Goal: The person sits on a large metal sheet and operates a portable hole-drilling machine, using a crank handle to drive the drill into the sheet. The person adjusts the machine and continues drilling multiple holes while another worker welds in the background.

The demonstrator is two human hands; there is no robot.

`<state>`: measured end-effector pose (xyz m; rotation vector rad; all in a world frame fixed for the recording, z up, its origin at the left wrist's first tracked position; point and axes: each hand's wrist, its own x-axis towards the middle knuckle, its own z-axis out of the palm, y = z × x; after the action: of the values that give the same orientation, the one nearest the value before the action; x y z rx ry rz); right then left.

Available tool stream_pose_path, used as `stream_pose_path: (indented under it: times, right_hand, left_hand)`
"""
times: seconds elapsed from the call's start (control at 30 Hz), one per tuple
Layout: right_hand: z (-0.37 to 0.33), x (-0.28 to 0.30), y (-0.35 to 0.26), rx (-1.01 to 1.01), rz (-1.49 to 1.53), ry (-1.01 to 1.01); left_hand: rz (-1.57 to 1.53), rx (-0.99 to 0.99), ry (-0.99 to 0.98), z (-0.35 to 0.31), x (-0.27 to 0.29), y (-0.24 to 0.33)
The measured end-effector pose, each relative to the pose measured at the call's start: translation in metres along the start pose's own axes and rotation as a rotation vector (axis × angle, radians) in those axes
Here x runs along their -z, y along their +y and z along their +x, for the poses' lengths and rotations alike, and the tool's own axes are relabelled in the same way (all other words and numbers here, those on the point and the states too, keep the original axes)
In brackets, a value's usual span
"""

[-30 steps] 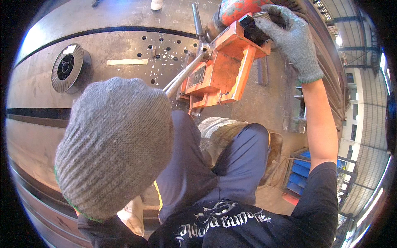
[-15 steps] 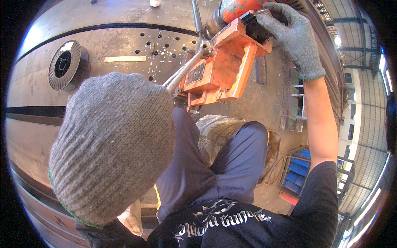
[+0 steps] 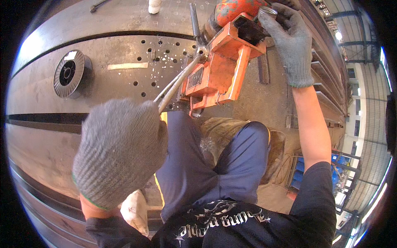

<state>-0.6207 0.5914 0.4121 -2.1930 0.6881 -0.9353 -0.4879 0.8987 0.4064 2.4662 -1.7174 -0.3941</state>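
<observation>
A grey knit glove covers my left hand (image 3: 120, 151), at the lower left beside my left knee. Its fingers are mostly hidden, but it closes round the near end of a long metal bar (image 3: 180, 79). That bar slants up to a joint on an orange vise-like metal tool (image 3: 215, 74) in front of my knees. At the upper right, my gloved right hand (image 3: 289, 39) pinches a small shiny metal ring or short tube (image 3: 268, 12) between thumb and fingers. It is held beside the dark, open end of the orange tool. A worn red-orange rounded body (image 3: 235, 10) lies just behind.
On the metal table at left are a wire spool (image 3: 70, 74), a pale strip (image 3: 127, 65) and several drilled holes with white specks. A metal rod (image 3: 194, 20) stands up beyond the bar's joint. Stacked steel beams (image 3: 324, 70) run along the right; a rack with blue items (image 3: 302, 173) stands lower right.
My left hand has moved down, farther from the camera, and the bar's near end has lowered with it. My right hand has shifted slightly left, and the ring in it shows more plainly.
</observation>
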Motion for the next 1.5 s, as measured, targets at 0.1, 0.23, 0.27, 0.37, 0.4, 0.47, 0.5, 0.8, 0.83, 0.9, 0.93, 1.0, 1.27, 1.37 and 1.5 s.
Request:
stream_pose_path:
  times: [0.1, 0.23, 0.27, 0.37, 0.4, 0.47, 0.5, 0.8, 0.83, 0.9, 0.93, 1.0, 1.27, 1.37, 1.5]
  right_hand:
    - [-0.007, 0.021, 0.023, 0.077, -0.012, 0.108]
    - [-0.039, 0.039, 0.031, 0.027, -0.016, 0.269]
    - [-0.046, 0.050, 0.033, 0.015, -0.064, 0.300]
    - [-0.071, 0.074, 0.048, -0.065, -0.096, 0.356]
    - [-0.079, 0.080, 0.051, -0.096, -0.107, 0.372]
    - [-0.093, 0.086, 0.055, -0.147, -0.074, 0.425]
    - [-0.099, 0.094, 0.060, -0.159, -0.096, 0.452]
    - [-0.126, 0.110, 0.077, -0.234, -0.021, 0.471]
    - [-0.124, 0.111, 0.079, -0.233, -0.030, 0.450]
    - [-0.122, 0.113, 0.092, -0.205, -0.055, 0.417]
    - [-0.121, 0.112, 0.102, -0.178, -0.069, 0.399]
    - [-0.123, 0.112, 0.111, -0.169, -0.126, 0.377]
    - [-0.155, 0.127, 0.146, -0.296, -0.131, 0.448]
    - [-0.155, 0.128, 0.147, -0.357, -0.045, 0.388]
    - [-0.141, 0.126, 0.147, -0.278, -0.102, 0.306]
  left_hand:
    - [-0.109, 0.058, -0.026, -0.008, -0.015, -0.002]
    - [-0.246, 0.153, -0.050, -0.021, -0.044, -0.004]
    - [-0.300, 0.155, -0.014, -0.024, -0.056, -0.006]
    - [-0.457, 0.214, -0.052, -0.032, -0.098, -0.016]
    - [-0.505, 0.228, -0.059, -0.034, -0.121, -0.020]
    - [-0.513, 0.167, 0.125, -0.036, -0.184, -0.032]
    - [-0.521, 0.128, 0.217, -0.032, -0.216, -0.038]
    - [-0.223, 0.032, 0.444, 0.048, -0.372, -0.091]
    - [-0.236, 0.038, 0.411, 0.055, -0.374, -0.092]
    - [-0.254, 0.047, 0.350, 0.069, -0.370, -0.088]
    - [-0.274, 0.086, 0.287, 0.068, -0.366, -0.088]
    - [-0.309, 0.160, 0.146, 0.056, -0.348, -0.081]
    - [-0.367, 0.369, 0.030, -0.043, -0.154, -0.001]
    - [-0.188, 0.263, 0.192, -0.051, -0.074, 0.019]
    - [0.039, 0.224, 0.132, -0.010, 0.023, 0.035]
